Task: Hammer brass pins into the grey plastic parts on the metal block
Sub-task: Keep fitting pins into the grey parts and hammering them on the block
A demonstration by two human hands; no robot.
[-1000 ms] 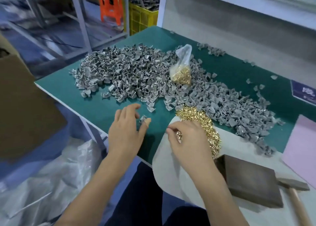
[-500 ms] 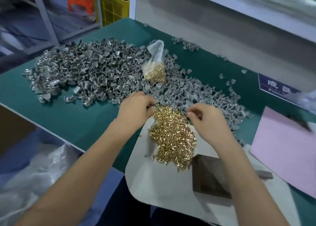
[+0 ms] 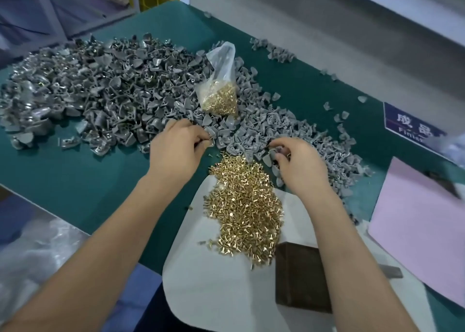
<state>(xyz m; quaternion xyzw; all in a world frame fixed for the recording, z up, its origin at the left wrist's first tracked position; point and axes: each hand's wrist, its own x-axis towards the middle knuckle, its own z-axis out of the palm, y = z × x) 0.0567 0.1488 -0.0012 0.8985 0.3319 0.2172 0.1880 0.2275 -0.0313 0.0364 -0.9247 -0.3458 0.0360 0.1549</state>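
While the dark rectangular metal block (image 3: 299, 276) waits unused near the right elbow, left hand (image 3: 176, 148) pinches one small grey plastic part (image 3: 210, 133) from the heap; right hand's (image 3: 299, 165) grip, curled, seemingly pinches a part just beyond the loose brass pins (image 3: 244, 201), ready for pairing.

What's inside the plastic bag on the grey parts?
The bag holds brass pins heaped in its lower half; its upper half looks empty. Anything beneath the pins is hidden.
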